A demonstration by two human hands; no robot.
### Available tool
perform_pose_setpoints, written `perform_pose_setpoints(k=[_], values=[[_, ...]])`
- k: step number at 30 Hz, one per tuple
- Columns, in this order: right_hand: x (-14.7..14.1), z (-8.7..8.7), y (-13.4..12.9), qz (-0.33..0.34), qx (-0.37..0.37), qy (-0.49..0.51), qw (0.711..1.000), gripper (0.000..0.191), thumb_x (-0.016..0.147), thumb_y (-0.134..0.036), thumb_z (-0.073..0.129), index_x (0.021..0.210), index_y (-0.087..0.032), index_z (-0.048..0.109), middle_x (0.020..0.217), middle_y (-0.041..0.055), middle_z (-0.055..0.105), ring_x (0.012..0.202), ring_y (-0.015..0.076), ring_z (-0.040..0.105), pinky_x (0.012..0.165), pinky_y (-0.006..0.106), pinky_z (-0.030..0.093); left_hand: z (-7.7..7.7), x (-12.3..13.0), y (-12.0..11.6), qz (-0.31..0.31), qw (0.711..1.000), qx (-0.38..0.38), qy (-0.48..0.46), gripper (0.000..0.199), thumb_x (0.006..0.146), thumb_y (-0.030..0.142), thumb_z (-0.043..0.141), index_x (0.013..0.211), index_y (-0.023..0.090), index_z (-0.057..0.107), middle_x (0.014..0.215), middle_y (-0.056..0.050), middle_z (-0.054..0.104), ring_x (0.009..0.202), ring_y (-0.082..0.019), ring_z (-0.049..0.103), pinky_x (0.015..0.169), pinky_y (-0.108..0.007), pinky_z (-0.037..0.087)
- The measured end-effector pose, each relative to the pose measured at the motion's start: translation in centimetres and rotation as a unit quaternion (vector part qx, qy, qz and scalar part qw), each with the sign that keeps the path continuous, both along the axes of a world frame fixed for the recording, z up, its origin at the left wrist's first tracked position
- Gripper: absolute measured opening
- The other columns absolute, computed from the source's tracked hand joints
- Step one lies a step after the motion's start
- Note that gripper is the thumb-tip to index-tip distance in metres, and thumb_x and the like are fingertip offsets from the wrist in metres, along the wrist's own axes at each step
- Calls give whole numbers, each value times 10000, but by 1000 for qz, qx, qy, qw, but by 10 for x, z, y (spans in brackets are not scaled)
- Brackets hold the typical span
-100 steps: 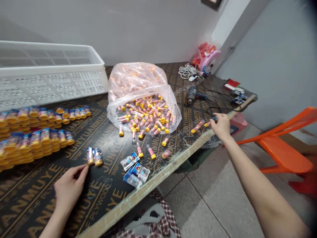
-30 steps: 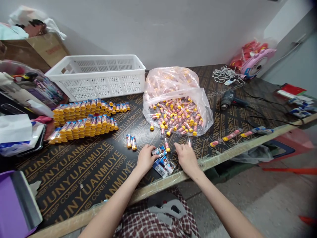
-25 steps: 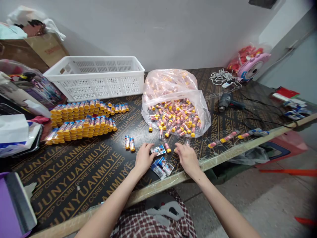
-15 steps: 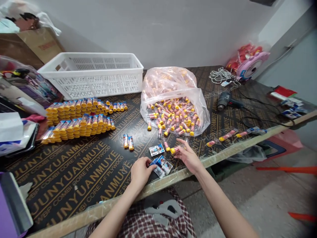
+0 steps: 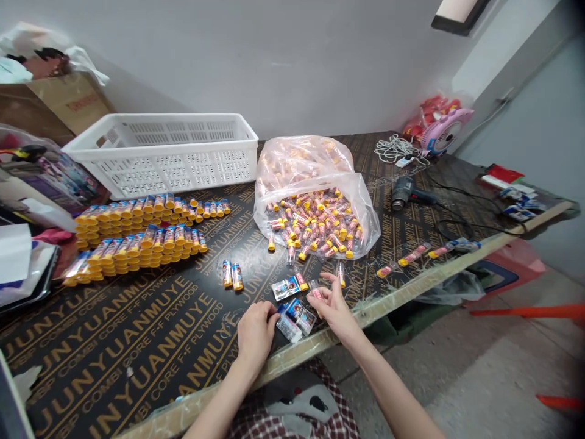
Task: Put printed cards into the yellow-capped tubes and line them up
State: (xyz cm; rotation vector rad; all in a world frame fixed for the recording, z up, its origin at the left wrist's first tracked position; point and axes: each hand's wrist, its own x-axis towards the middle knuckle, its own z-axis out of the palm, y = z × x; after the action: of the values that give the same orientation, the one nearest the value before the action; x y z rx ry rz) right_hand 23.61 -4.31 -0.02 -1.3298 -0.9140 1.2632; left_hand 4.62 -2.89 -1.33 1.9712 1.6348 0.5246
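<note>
My left hand (image 5: pixel 255 332) is closed at the table's front edge, thumb and fingertips pinching the edge of a flat, clear-and-blue printed plastic sleeve (image 5: pixel 289 329). Beside it another printed sleeve (image 5: pixel 301 314) lies partly overlapped, and a third sleeve (image 5: pixel 286 288) lies just behind. My right hand (image 5: pixel 337 314) grips a small clear tube (image 5: pixel 316 292) with pink contents; its fingers hide the tube's near end. Close by lie a yellow-capped tube (image 5: pixel 301 280) and another tube (image 5: pixel 340 274). Two tubes in blue sleeves (image 5: pixel 232 275) stand to the left.
An open plastic bag (image 5: pixel 315 164) spills many yellow-capped tubes. Sleeved tubes (image 5: pixel 137 244) are stacked in rows at left, before a white basket (image 5: pixel 169 171). A heat gun (image 5: pixel 404 194) with its cable, loose tubes (image 5: pixel 414 255) and a pink fan (image 5: pixel 445 131) are at right.
My right hand has turned the tube more upright, its yellow cap no longer showing, and brought it closer to the sleeves. My left hand keeps its pinch. The camera view has shifted.
</note>
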Motion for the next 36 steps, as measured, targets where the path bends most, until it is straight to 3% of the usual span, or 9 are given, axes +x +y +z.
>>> perform_pose_setpoints(k=[2, 5, 8, 11, 16, 20, 24, 30, 36], values=[[-1, -1, 0, -10, 18, -21, 1000, 409, 691, -337, 726, 1008, -243, 486, 753, -38, 590, 664, 130, 547, 600, 231, 424, 0, 0, 0, 20, 998, 9, -55, 121, 739, 174, 607, 627, 194, 565, 720, -31, 614, 734, -181, 558, 669, -281, 382], [-1, 1, -1, -22, 27, -29, 999, 290, 683, -344, 741, 886, -212, 582, 818, -10, 622, 760, 154, 571, 697, 257, 450, 1, -1, 0, 67, 972, -66, -217, 158, 684, 225, 646, 589, 189, 525, 607, 0, 572, 613, -149, 529, 613, -266, 400], [-3, 3, -3, -33, 28, -22, 999, 321, 693, -368, 734, 948, -193, 650, 885, 24, 653, 781, 167, 585, 706, 273, 469, 4, -5, 2, 157, 869, -180, -434, 259, 640, 331, 692, 641, 194, 473, 520, 42, 538, 515, -120, 516, 566, -250, 442], [-9, 5, -6, -56, 31, -3, 998, 378, 703, -383, 725, 1023, -186, 682, 998, 61, 648, 752, 162, 593, 682, 286, 499, 11, -11, 4, 229, 763, -242, -554, 369, 540, 286, 781, 756, 183, 501, 549, 31, 606, 540, -126, 578, 588, -253, 497], [-25, 15, -14, -42, 79, -6, 996, 366, 768, -378, 678, 1097, -218, 645, 1079, 80, 625, 789, 182, 633, 684, 310, 551, 21, -19, 10, 288, 682, -258, -621, 437, 473, 60, 799, 869, 120, 625, 734, -32, 700, 590, -100, 616, 592, -208, 524], [-33, 20, -20, -40, 111, -54, 992, 251, 792, -323, 674, 1010, -207, 629, 977, 67, 661, 868, 200, 641, 756, 315, 545, 25, -21, 13, 308, 645, -255, -651, 199, 579, 99, 784, 735, 111, 661, 684, -23, 684, 557, -86, 598, 543, -190, 518], [-37, 20, -25, -33, 186, -150, 970, 199, 837, -265, 624, 1026, -212, 658, 1093, 85, 615, 1021, 215, 594, 877, 343, 509, 26, -22, 14, 316, 625, -242, -672, 148, 608, 140, 792, 690, 102, 675, 654, -26, 678, 540, -83, 589, 527, -184, 509], [-46, 20, -33, 6, 285, -275, 918, 339, 868, -130, 556, 1168, -274, 623, 1140, 79, 583, 1081, 213, 555, 935, 378, 474, 27, -22, 14, 351, 597, -239, -680, 181, 598, 178, 817, 650, 93, 666, 582, -24, 653, 491, -86, 574, 480, -177, 482], [-56, 23, -35, 52, 371, -324, 869, 490, 851, -10, 498, 1259, -275, 560, 1161, 84, 564, 1076, 186, 566, 905, 314, 509, 27, -23, 12, 374, 582, -238, -682, 158, 630, 172, 797, 662, 95, 663, 577, -17, 647, 472, -76, 562, 456, -166, 456]])
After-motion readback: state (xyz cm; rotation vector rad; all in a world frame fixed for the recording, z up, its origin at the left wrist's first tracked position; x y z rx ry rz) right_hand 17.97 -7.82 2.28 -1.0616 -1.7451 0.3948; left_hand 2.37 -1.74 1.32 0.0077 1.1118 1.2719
